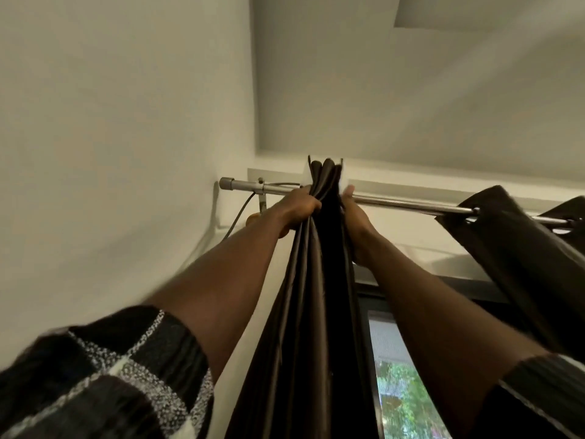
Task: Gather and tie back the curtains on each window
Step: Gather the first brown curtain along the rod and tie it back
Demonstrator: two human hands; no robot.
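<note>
Overhead, gathered dark curtain [316, 280] hangs mid-frame, bunched tight; 2nd panel [506, 242] at 3 o'clock, both on rod [411, 205]. L hand [300, 207] at bundle's 9 o'clock, fingers clamped on folds. R hand [356, 220] at its 3 o'clock, thumb on fabric, other fingers hidden, can't tell.

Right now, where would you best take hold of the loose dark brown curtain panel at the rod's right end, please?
I'd grip the loose dark brown curtain panel by its top fold, where the silver metal rod enters it, reaching up from its left: the rod is bare there and the fold stands proud.
</note>
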